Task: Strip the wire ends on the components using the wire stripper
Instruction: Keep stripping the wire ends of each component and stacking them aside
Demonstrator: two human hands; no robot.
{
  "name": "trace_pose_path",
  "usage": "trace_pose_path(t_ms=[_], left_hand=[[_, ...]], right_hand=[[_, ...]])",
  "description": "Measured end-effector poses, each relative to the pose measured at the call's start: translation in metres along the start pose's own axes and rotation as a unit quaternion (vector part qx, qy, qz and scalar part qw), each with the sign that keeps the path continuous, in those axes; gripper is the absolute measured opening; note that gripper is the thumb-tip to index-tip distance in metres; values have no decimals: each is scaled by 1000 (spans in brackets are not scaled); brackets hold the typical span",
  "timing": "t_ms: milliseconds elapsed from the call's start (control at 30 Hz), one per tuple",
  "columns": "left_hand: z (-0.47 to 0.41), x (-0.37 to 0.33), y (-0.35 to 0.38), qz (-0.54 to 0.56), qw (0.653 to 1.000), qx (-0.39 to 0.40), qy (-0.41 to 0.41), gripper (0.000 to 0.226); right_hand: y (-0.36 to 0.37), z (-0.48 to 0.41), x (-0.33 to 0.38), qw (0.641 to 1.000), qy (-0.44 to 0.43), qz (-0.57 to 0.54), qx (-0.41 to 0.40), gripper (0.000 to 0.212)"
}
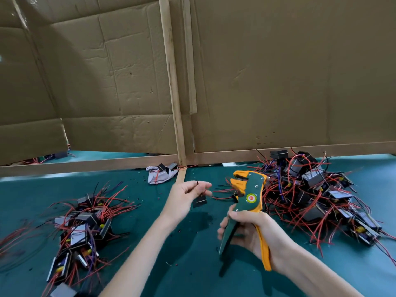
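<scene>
L hand (184, 196) raised over teal surface (192, 264), grip narrow: thumb + fingertips pinch a thin wire of the small black box component (199, 201), which dangles just below the hand; black wire end pokes up above the fingers. R hand (250, 230) grip wrapped round handles of green-and-orange wire stripper (248, 196), head tilted up-left, near the component but apart. Black components w/ red wires lie in a left pile (81, 228) & a right pile (317, 194). Brown cardboard wall (278, 71) behind.
</scene>
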State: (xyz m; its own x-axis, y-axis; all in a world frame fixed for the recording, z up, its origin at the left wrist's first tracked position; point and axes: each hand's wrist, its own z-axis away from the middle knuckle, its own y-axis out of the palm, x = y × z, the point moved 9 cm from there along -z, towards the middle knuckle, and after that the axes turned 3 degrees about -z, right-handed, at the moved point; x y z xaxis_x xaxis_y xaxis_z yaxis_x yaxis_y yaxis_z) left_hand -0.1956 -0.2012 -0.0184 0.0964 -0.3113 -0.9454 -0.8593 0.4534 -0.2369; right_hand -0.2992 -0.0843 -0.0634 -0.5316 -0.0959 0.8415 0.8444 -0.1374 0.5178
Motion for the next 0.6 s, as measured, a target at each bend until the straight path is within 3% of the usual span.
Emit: trace_pose_path(t_ms=[100,200,267,467,600], left_hand=[[3,20,13,-105,994,-1,11,21],[4,34,28,-244,969,14,44,29],[5,34,35,-282,957,20,63,34],[7,-9,5,-128,987,-48,80,21],[8,-46,-5,-134,984,-36,115,20]], right_hand=[[-13,-3,9,1000,-6,-12,-25,9],[-18,-4,10,999,3,-24,-30,12],[-19,-4,10,999,8,-22,-21,15],[-13,-3,12,999,14,24,31,10],[-4,-2,14,994,7,65,89,23]])
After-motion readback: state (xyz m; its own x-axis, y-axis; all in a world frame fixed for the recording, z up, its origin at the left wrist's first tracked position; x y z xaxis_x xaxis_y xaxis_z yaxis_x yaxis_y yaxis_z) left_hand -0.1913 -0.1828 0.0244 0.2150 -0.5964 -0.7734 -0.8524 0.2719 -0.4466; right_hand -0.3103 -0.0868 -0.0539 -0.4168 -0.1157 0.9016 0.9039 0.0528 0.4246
